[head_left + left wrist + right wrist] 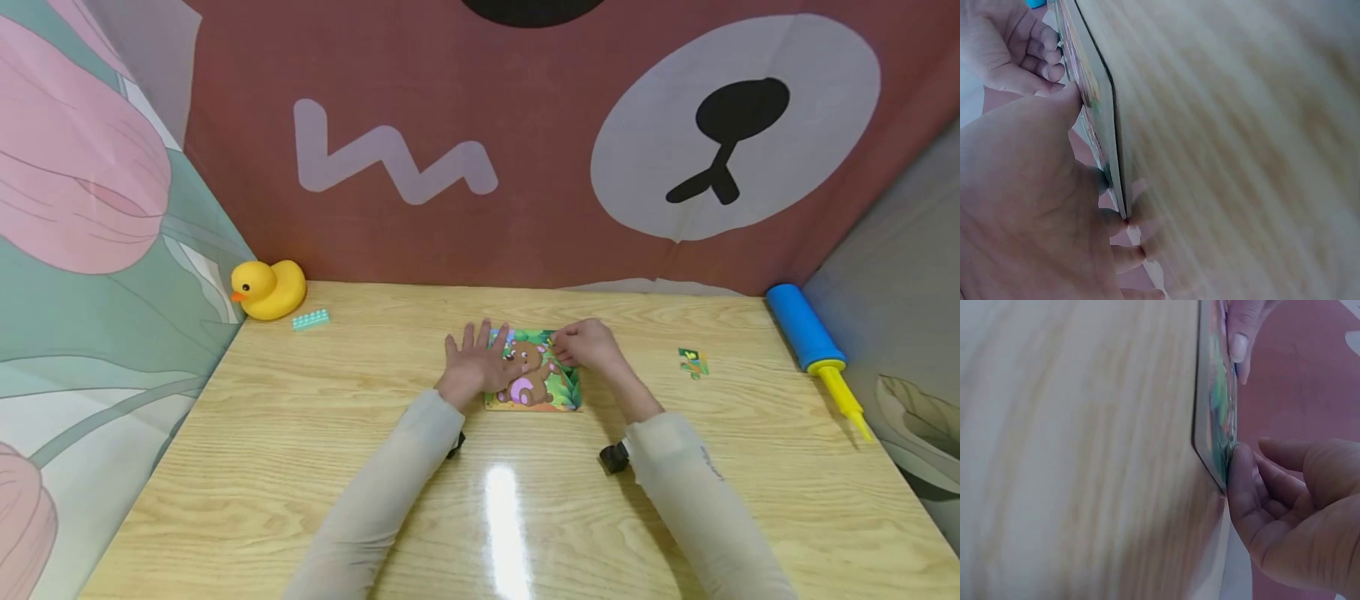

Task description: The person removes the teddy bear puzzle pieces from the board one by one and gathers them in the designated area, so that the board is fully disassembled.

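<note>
A flat picture puzzle (528, 393) with a brown bear on a green background lies on the wooden table. My left hand (474, 367), fingers spread, rests across its left side, and the thumb reaches onto the bear. In the left wrist view the left palm (1029, 206) stands beside the board's edge. At the upper right of the puzzle is my right hand (588, 343), its bent fingers touching the picture. The right wrist view shows those curled fingers (1247, 506) against the board's corner; whether a piece is between them is hidden. Loose puzzle pieces (693, 362) lie to the right.
A yellow rubber duck (268, 290) and a mint toy brick (311, 320) sit at the back left. Along the right edge lies a blue and yellow hand pump (813, 342). A brown printed cloth (540, 225) hangs behind the table (300, 450).
</note>
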`<control>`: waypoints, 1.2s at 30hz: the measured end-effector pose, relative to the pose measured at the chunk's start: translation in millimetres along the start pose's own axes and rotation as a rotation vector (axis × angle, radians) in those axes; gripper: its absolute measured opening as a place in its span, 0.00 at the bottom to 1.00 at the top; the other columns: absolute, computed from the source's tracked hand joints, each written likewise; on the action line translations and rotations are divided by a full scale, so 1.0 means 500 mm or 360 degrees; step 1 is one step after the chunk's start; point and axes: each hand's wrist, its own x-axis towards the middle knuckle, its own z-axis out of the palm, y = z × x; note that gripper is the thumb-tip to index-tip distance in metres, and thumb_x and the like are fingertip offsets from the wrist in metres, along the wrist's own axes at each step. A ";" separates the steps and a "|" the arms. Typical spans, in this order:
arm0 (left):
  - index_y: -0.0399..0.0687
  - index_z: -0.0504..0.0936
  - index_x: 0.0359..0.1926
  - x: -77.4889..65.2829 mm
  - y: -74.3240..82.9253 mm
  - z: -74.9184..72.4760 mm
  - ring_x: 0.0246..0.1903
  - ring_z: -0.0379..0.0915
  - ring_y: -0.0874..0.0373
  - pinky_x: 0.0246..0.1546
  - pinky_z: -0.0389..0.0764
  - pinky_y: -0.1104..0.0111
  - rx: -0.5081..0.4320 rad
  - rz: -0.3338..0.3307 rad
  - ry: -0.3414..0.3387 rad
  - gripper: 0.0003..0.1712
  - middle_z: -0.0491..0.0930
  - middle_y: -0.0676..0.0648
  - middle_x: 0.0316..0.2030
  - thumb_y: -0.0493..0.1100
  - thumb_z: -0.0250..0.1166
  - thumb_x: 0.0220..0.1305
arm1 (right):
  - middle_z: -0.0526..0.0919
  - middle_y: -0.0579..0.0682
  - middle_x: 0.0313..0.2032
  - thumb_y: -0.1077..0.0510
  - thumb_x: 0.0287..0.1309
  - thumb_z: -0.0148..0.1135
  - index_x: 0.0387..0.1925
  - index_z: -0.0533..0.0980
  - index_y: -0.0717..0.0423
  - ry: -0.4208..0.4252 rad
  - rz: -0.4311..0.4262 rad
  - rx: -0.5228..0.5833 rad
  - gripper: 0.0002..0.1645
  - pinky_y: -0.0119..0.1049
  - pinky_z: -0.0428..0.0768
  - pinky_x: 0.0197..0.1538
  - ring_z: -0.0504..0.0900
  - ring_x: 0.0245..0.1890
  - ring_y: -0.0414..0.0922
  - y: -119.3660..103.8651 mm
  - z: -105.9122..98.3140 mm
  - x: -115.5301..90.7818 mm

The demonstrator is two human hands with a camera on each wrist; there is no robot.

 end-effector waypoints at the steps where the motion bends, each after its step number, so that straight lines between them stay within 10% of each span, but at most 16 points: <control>1: 0.66 0.35 0.82 -0.001 0.000 0.000 0.82 0.28 0.44 0.77 0.39 0.38 0.0009 -0.0001 -0.0004 0.49 0.32 0.48 0.83 0.77 0.40 0.71 | 0.89 0.60 0.34 0.61 0.71 0.54 0.50 0.82 0.72 0.0014 -0.0001 -0.0044 0.19 0.30 0.87 0.35 0.86 0.26 0.37 -0.001 0.002 0.001; 18: 0.67 0.34 0.82 -0.010 0.006 -0.013 0.82 0.28 0.44 0.78 0.42 0.39 0.0067 -0.0033 -0.0043 0.47 0.31 0.49 0.83 0.75 0.40 0.73 | 0.88 0.55 0.34 0.59 0.69 0.55 0.49 0.84 0.67 0.0036 0.0043 -0.0112 0.18 0.31 0.87 0.40 0.85 0.30 0.37 -0.007 0.006 -0.005; 28: 0.66 0.35 0.82 -0.007 0.007 -0.008 0.82 0.29 0.44 0.78 0.43 0.39 0.0041 -0.0036 -0.0032 0.48 0.32 0.49 0.83 0.75 0.41 0.72 | 0.87 0.67 0.46 0.61 0.71 0.56 0.54 0.80 0.72 0.0069 0.0116 0.0233 0.19 0.31 0.87 0.39 0.87 0.29 0.37 -0.009 0.013 0.000; 36: 0.66 0.36 0.82 -0.001 0.005 -0.006 0.82 0.30 0.45 0.77 0.45 0.39 0.0056 -0.0058 -0.0010 0.49 0.33 0.50 0.83 0.77 0.42 0.71 | 0.89 0.50 0.33 0.63 0.72 0.57 0.58 0.75 0.73 -0.0041 0.0159 0.0508 0.20 0.29 0.87 0.40 0.88 0.30 0.36 -0.008 0.015 0.011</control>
